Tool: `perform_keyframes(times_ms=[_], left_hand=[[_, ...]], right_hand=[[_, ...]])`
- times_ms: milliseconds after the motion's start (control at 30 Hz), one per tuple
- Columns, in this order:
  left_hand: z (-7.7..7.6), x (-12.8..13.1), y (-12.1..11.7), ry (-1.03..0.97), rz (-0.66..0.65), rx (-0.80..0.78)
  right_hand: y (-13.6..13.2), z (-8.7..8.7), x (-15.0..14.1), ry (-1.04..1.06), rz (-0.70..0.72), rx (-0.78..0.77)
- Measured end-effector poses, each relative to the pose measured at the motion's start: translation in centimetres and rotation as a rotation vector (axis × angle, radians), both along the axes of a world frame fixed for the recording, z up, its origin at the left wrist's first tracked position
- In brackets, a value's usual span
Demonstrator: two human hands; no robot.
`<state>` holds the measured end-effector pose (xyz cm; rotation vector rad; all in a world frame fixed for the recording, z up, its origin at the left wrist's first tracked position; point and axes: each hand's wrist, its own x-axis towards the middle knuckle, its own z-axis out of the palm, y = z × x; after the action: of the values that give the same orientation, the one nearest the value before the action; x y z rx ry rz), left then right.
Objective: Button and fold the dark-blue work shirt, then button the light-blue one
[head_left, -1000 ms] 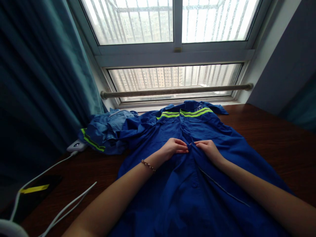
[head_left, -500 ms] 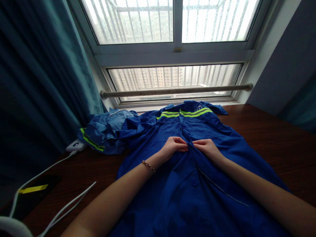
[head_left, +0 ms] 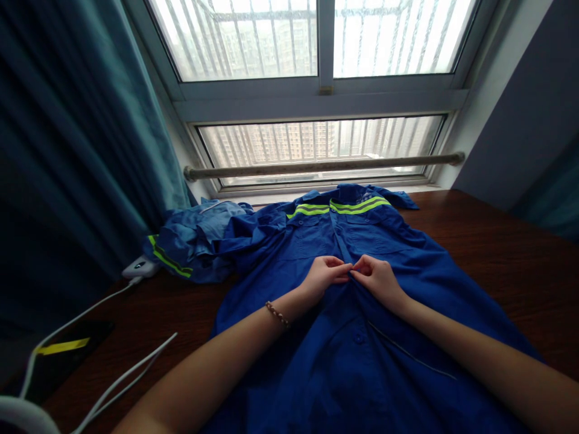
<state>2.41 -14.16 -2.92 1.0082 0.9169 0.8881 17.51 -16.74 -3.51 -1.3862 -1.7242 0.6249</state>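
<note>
A bright blue work shirt [head_left: 407,259] with yellow-green reflective stripes across the chest lies spread, front up, on a dark wooden table [head_left: 497,241]. My left hand [head_left: 323,274] and my right hand [head_left: 377,277] meet at the shirt's middle front strip, below the chest pockets. Both pinch the fabric edges there, fingertips almost touching. Whatever small part sits between the fingers is hidden. A beaded bracelet [head_left: 277,314] circles my left wrist.
A second crumpled blue garment [head_left: 194,241] with a reflective stripe lies at the left. A white charger block [head_left: 138,266] and white cables [head_left: 122,380] sit near the table's left edge, beside a dark phone [head_left: 63,355]. A teal curtain [head_left: 76,150] hangs left; a window with a rail is behind.
Both hands have drawn closer together at the front strip, and their fingertips now nearly touch. The shirt's front fold has flattened a little.
</note>
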Motion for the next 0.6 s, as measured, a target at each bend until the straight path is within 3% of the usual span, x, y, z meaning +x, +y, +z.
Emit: perform_keyframes(times_ms=[167, 333, 600], left_hand=[[0.1, 0.2, -0.1, -0.039, 0.112, -0.109], [0.0, 0.1, 0.4, -0.136, 0.130, -0.225], [0.3, 0.3, 0.1, -0.236, 0.171, -0.285]], right_hand=[[-0.3, 0.1, -0.2, -0.015, 0.015, 0.006], [-0.2, 0.6, -0.1, 0.097, 0.033, -0.027], [0.8, -0.1, 0.3, 0.301, 0.102, -0.219]])
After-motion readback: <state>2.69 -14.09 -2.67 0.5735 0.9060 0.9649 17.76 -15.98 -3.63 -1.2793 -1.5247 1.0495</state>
